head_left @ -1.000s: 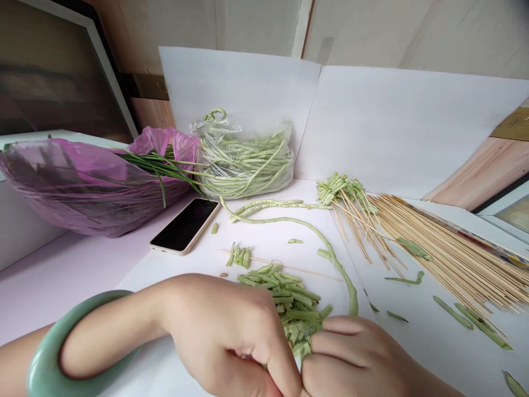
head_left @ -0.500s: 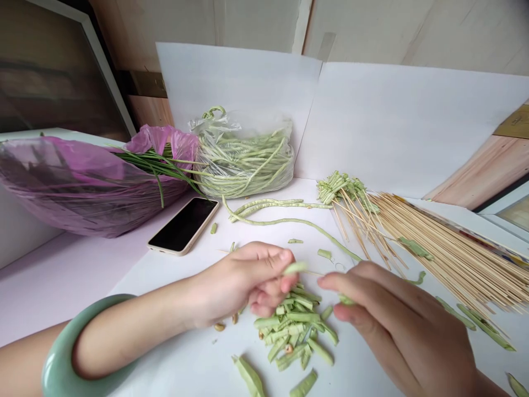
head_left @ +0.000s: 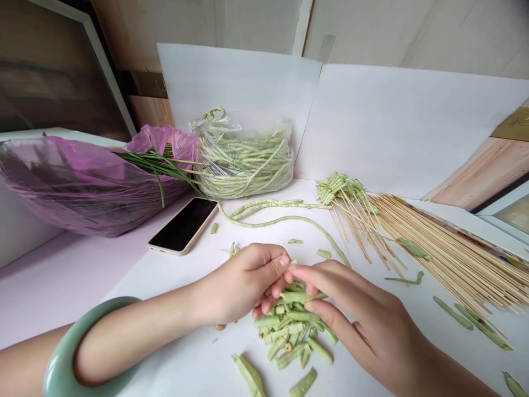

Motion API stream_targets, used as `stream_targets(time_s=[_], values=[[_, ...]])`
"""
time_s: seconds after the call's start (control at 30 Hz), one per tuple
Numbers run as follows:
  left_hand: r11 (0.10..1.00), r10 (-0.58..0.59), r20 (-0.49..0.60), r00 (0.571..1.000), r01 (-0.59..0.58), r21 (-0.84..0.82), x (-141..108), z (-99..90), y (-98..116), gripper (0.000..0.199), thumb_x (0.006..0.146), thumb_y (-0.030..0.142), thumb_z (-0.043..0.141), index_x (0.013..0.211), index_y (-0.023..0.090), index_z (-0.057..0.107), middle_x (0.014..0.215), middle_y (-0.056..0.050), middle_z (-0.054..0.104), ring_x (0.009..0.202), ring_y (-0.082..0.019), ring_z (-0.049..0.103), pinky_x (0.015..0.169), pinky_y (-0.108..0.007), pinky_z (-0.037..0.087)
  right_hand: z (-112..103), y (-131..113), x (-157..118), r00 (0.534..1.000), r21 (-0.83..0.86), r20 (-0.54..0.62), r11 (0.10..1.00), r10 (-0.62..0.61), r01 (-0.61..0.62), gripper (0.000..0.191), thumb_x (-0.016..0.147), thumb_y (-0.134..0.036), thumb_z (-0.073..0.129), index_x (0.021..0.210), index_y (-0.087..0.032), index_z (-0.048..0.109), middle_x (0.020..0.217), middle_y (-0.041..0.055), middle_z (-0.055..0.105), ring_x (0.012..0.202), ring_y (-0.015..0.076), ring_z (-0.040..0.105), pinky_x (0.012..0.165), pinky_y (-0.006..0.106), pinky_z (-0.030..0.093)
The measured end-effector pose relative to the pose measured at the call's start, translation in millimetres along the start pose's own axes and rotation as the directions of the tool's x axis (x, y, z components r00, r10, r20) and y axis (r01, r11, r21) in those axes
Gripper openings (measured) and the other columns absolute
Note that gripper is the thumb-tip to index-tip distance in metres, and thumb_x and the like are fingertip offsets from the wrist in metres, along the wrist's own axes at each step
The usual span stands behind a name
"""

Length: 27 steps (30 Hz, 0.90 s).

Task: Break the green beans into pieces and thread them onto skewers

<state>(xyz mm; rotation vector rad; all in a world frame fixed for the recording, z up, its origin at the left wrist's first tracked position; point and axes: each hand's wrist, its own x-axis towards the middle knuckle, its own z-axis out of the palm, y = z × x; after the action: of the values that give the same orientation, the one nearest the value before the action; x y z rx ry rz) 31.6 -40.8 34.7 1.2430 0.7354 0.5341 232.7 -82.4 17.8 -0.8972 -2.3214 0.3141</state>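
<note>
My left hand (head_left: pixel 243 284) is closed in a pinch, thumb against index finger, on a small pale green bean piece (head_left: pixel 292 264). The tip of my right hand's (head_left: pixel 372 314) index finger meets it there. Another cut bean piece (head_left: pixel 298 296) shows by the right thumb, whose fingers curl toward it. Any skewer between the hands is hidden by the fingers. Below both hands lies a heap of cut bean pieces (head_left: pixel 289 333) on white paper. A green bangle (head_left: pixel 61 353) circles my left forearm.
Bamboo skewers (head_left: pixel 454 251) spread at the right, beside skewered bean bundles (head_left: pixel 336 187). Long beans (head_left: pixel 268 221) lie across the middle. Behind are a clear bag of beans (head_left: pixel 248 160), a purple bag (head_left: pixel 82 187) and a phone (head_left: pixel 184 225). White boards (head_left: pixel 392 121) stand at the back.
My right hand has moved left until its fingertips meet my left hand's. The thin stick seen between them is now hidden. My left hand has barely moved.
</note>
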Motion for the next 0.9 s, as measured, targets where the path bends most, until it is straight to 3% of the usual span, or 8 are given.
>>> stream_targets(time_s=[0.1,0.17,0.3,0.4,0.47,0.57,0.67,0.9], values=[[0.986,-0.036,0.038,0.999,0.029,0.165,-3,2.3,2,0.032,0.093,0.041,0.045,0.071,0.017,0.047,0.060,0.004,0.046,0.046,-0.007,0.046,0.040,-0.016,0.037,4,-3,4,0.994,0.063,-0.112,0.998,-0.009,0.016,0.029,0.091,-0.005,0.050,0.110,-0.026,0.051,0.086,-0.0025,0.061,0.079,0.0112,0.060,0.074,0.018,0.050],[0.971,-0.069,0.071,0.995,0.051,0.234,-5,3.7,4,0.033,0.093,0.040,0.043,0.072,0.016,0.049,0.062,0.003,0.051,0.046,-0.007,0.047,0.040,-0.016,0.038,7,-4,5,0.989,0.081,-0.144,0.995,-0.040,0.052,0.026,0.089,-0.002,0.054,0.100,-0.025,0.051,0.082,-0.0046,0.062,0.073,0.0096,0.058,0.070,0.017,0.049],[0.943,-0.068,0.085,0.994,0.036,0.330,-7,4.4,6,0.032,0.095,0.036,0.040,0.071,0.016,0.049,0.061,0.003,0.051,0.043,-0.005,0.043,0.040,-0.015,0.034,12,-4,6,0.982,0.067,-0.182,0.995,-0.054,0.068,0.027,0.088,-0.002,0.056,0.098,-0.025,0.046,0.079,-0.0055,0.058,0.069,0.0091,0.055,0.066,0.018,0.047],[0.900,0.004,0.095,0.995,-0.045,0.433,-8,3.3,6,0.032,0.095,0.035,0.042,0.069,0.016,0.048,0.059,0.005,0.047,0.046,-0.006,0.041,0.043,-0.016,0.033,11,-1,6,0.971,0.039,-0.239,0.999,0.023,-0.014,0.028,0.085,-0.010,0.062,0.095,-0.026,0.042,0.081,-0.0039,0.050,0.070,0.0118,0.053,0.062,0.021,0.047],[0.875,0.047,0.079,0.996,-0.079,0.478,-8,2.4,6,0.033,0.095,0.035,0.042,0.068,0.017,0.046,0.057,0.006,0.044,0.048,-0.006,0.038,0.045,-0.016,0.032,7,2,7,0.971,0.032,-0.202,0.992,0.130,-0.126,0.029,0.083,-0.016,0.067,0.094,-0.026,0.042,0.079,-0.0044,0.046,0.066,0.0121,0.050,0.057,0.021,0.045],[0.843,0.100,0.027,0.995,-0.099,0.528,-8,1.1,7,0.037,0.096,0.038,0.039,0.065,0.018,0.042,0.054,0.007,0.037,0.047,-0.006,0.034,0.044,-0.018,0.028,-2,8,8,0.975,0.044,-0.013,0.974,0.222,-0.221,0.015,0.087,-0.024,0.064,0.087,-0.025,0.048,0.073,-0.0048,0.049,0.062,0.0116,0.049,0.055,0.021,0.042],[0.800,0.125,0.013,0.992,-0.109,0.590,-8,0.8,7,0.040,0.097,0.039,0.036,0.063,0.018,0.040,0.055,0.007,0.035,0.050,-0.007,0.033,0.046,-0.020,0.028,-7,11,9,0.976,0.048,0.105,0.979,0.192,-0.198,0.015,0.093,-0.024,0.055,0.078,-0.022,0.055,0.071,-0.0032,0.052,0.060,0.0109,0.048,0.053,0.022,0.037],[0.735,0.105,0.035,0.994,-0.102,0.670,-10,2.5,6,0.033,0.094,0.038,0.041,0.070,0.017,0.049,0.061,0.005,0.040,0.060,-0.010,0.038,0.054,-0.022,0.031,-3,6,9,0.994,-0.052,0.078,0.996,0.077,-0.073,0.020,0.096,-0.020,0.049,0.078,-0.019,0.058,0.066,-0.0027,0.047,0.059,0.0111,0.045,0.054,0.022,0.034]])
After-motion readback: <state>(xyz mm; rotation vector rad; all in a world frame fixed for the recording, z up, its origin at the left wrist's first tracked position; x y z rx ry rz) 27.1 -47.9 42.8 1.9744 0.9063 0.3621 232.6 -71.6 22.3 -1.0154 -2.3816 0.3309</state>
